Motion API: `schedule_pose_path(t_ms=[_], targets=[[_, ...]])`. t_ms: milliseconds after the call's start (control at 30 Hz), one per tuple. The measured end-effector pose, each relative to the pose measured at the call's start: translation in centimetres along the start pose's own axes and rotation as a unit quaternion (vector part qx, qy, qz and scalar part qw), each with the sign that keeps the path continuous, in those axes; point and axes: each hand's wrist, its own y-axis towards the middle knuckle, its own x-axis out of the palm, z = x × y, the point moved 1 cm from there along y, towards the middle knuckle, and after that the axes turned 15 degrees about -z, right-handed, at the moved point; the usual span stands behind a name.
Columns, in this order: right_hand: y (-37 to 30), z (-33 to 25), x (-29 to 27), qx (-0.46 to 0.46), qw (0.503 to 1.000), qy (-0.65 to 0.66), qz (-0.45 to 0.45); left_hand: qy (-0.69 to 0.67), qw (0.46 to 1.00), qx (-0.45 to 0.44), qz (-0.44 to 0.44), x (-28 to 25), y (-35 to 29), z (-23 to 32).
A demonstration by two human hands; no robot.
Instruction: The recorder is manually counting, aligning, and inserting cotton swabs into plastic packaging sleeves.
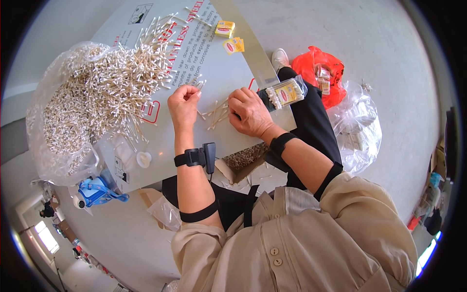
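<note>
"A few loose cotton swabs (220, 114) lie on the table (163, 131). How far along does the work seem?"

"Judging by the packet, partway. The swabs between the hands look like a small batch drawn out for sorting, not yet bagged."

"How do the hands stand?"

"The left hand (184, 107) is just left of them, thumb and fingers drawn into a narrow pinch; whether it has a swab, one cannot tell. The right hand (249, 111) is curled over their right end, and its grip is hidden."

"What looks done?"

"One clear packet (286, 93), filled with swabs and a yellow label, beyond the right hand at the table's right edge. Whether it is sealed cannot be told."

"And left?"

"Most of it, probably: a big heap (121, 82) spills from a plastic bag (58, 165) left of the left hand. Yellow cards (233, 45) wait beyond both hands. On the floor, a red bag (311, 58) holds what may be finished packs."
</note>
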Motion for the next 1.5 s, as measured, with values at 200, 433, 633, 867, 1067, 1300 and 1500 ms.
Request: schedule_pose_path(t_ms=[200, 433, 633, 867, 1067, 1300, 1500], targets=[[-0.1, 0.1, 0.0, -0.001, 1.000, -0.006, 0.007, -0.095, 0.995, -0.031, 0.013, 0.0, -0.5, 0.6], [0.0, 0.0, 0.0, -0.001, 1.000, -0.003, 0.004, -0.032, 0.999, 0.001, -0.008, -0.9, -1.3, 1.9], [-0.1, 0.2, 0.0, 0.000, 1.000, 0.004, 0.017, -0.078, 0.968, -0.078, -0.224, 0.7, -7.6, 3.8], [0.0, 0.4, 0.1, -0.009, 0.999, 0.026, 0.038, -0.034, 0.993, -0.067, -0.091, 2.3, -7.8, 2.8], [-0.1, 0.6, 0.2, -0.005, 0.999, 0.026, 0.033, 0.128, 0.991, -0.042, -0.021, 2.6, -1.5, 3.5], [0.0, 0.4, 0.2, -0.012, 0.999, 0.030, 0.037, 0.279, 0.957, -0.015, -0.077, 4.0, 0.5, 3.5], [-0.1, 0.4, 0.1, -0.004, 0.999, 0.025, 0.037, 0.131, 0.987, -0.035, -0.089, 2.9, 0.0, 3.0]])
